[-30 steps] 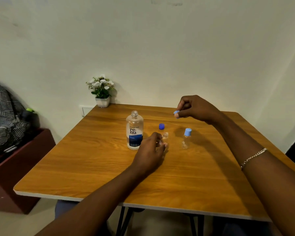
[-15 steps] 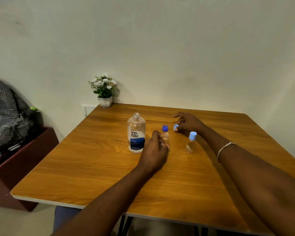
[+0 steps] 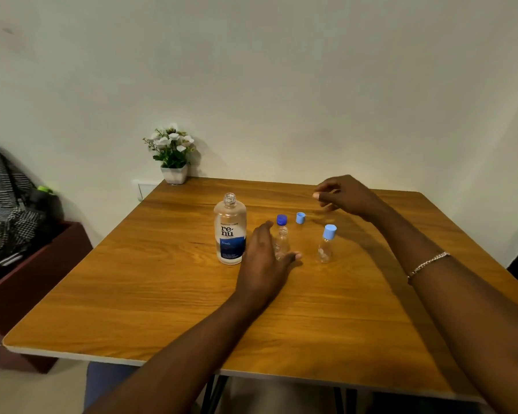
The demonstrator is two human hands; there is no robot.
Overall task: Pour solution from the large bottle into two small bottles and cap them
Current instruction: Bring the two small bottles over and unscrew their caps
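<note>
My left hand (image 3: 263, 258) is open on the brown wooden table (image 3: 162, 294). The small clear bottle with no cap (image 3: 281, 243) stands between its thumb and fingers. My right hand (image 3: 347, 195) hangs above the table, loosely bent, holding nothing. The light blue round cap (image 3: 301, 218) and the dark blue round cap (image 3: 281, 219) lie behind the small bottle. The big clear uncapped bottle with a blue label (image 3: 230, 231) stands just left of my left hand.
</note>
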